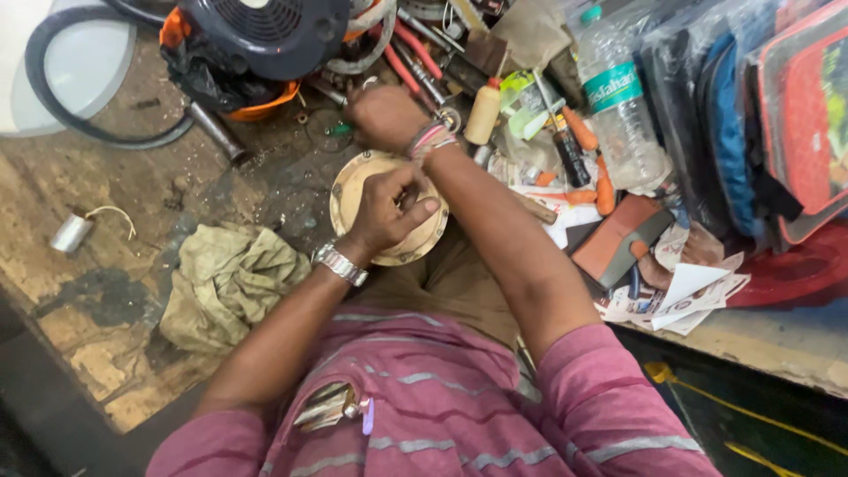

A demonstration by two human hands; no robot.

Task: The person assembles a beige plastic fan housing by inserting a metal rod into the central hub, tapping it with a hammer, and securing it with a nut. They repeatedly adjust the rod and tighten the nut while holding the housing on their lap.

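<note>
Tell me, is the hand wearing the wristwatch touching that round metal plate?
Touching. The head view shows the left hand closed over the round metal plate, its fingers pressed on the plate's face with no gap.

Clear plastic water bottle (618,102) with green cap and green band label, upright at upper right; small yellow squeeze bottle (483,113) with red cap left of it; printed paper leaflets (676,296) at the bench edge.

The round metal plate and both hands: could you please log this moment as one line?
left hand: grips round metal plate | right hand: fist beyond the plate among tools, contents unclear | rag: left of plate
</note>
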